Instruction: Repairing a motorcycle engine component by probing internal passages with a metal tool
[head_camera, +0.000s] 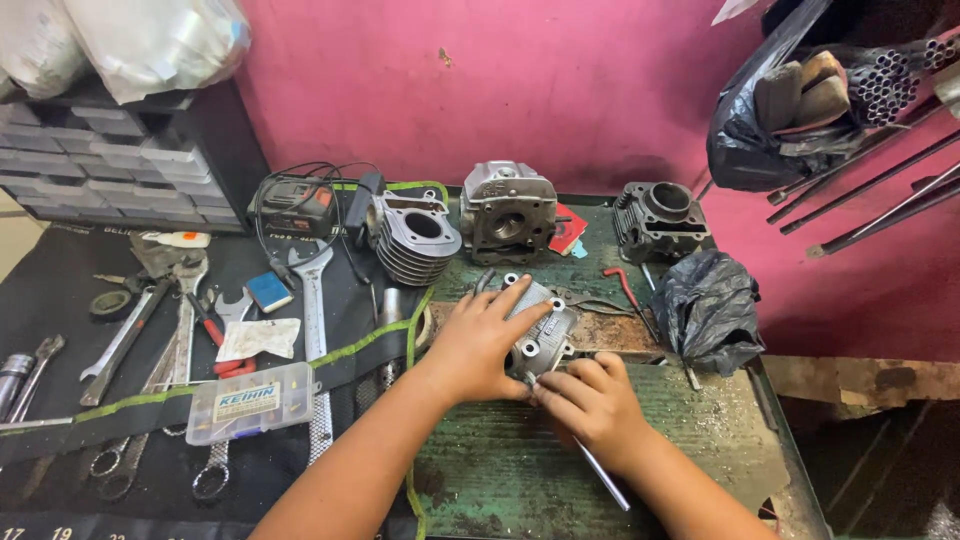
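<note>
Two bare hands at mid-bench: left hand (478, 340) spread flat, fingers released, pressing down a grey cast-metal engine part (540, 335) on the worn green workbench (500, 460); right hand (590, 400) clenched around a thin silver metal rod (605, 478), tip against that part. Left of them, clear rectangular plastic box with white label (250, 403) on black tool mat (60, 300), among long steel wrenches (315, 300). Behind, finned grey cylinder (415, 237); right, crumpled black plastic bag (708, 308).

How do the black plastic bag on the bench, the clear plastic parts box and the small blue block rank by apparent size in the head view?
1. black plastic bag
2. clear plastic parts box, somewhat smaller, though nearer the camera
3. small blue block, clearly smallest
</note>
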